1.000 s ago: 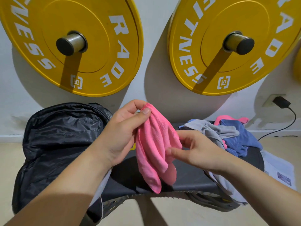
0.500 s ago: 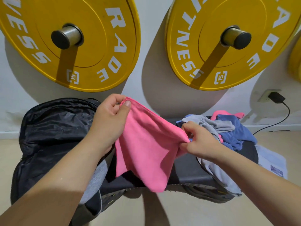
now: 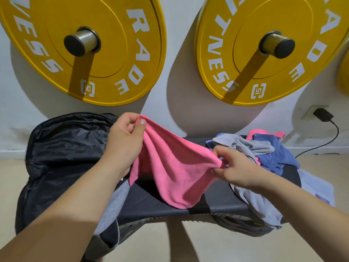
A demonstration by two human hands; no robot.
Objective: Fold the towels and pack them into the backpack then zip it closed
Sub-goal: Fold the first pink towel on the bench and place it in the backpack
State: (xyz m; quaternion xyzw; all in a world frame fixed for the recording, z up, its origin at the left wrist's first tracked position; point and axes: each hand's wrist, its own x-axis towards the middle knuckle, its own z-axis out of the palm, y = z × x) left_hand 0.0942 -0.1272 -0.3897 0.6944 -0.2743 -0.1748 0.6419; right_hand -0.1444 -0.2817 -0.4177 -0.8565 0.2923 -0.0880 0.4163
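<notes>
We hold a pink microfibre towel (image 3: 170,167) stretched between both hands above a dark bench pad (image 3: 213,201). Our left hand (image 3: 124,142) pinches one upper corner between thumb and curled fingers, raised just in front of the backpack. Our right hand (image 3: 234,167) pinches the opposite corner lower down, fingers closed tight on the cloth. The towel sags between the two grips and its lowest corner hangs down to the front edge of the bench pad.

The black backpack (image 3: 62,148) lies on the left end of the bench with its main compartment unzipped and gaping toward us. We see its crinkled dark lining, and at its lower edge a grey fabric panel (image 3: 113,205) shows; whether that is a towel packed inside or part of the bag, we cannot tell.

On the right end of the bench sits a loose heap of towels (image 3: 264,154): grey, blue and another pink one, unfolded and tangled, with a grey piece draping over the bench side.

Behind, two yellow weight plates (image 3: 122,53) hang on wall pegs.
</notes>
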